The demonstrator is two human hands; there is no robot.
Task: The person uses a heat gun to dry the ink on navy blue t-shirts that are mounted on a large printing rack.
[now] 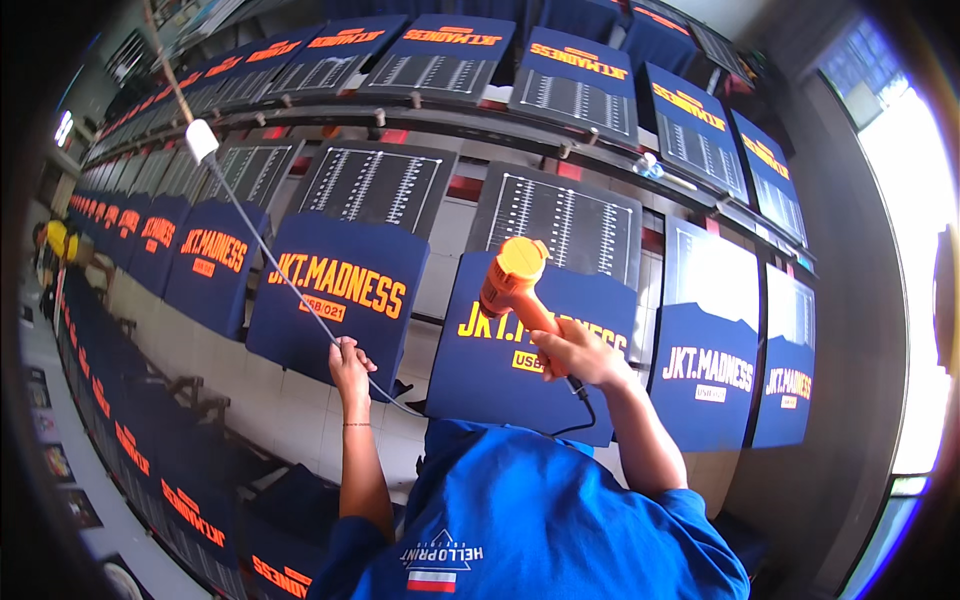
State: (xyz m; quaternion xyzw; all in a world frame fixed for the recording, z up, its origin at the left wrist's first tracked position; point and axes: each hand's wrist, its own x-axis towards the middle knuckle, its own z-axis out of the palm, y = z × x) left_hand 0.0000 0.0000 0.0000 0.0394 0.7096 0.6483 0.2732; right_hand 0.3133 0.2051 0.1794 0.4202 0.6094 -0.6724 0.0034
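My right hand (585,352) is wrapped round the handle of an orange hair dryer (517,275). The dryer hangs over a navy shirt (480,385) with yellow-orange lettering, hiding part of the print. A black cord (588,408) runs down from its handle. To the left, my left hand (350,362) is closed on a pale cable (262,240), which slants up to a white socket block (201,140). This hand is near the lower right corner of another navy shirt (300,335) with orange lettering, laid flat on its board.
Dark printing boards (375,180) with white ruled marks stand in long rows ahead. More printed navy shirts (570,65) lie on the far row, and others (190,500) lie at the lower left. A rail (470,122) separates the rows. Someone in yellow (62,243) is at far left.
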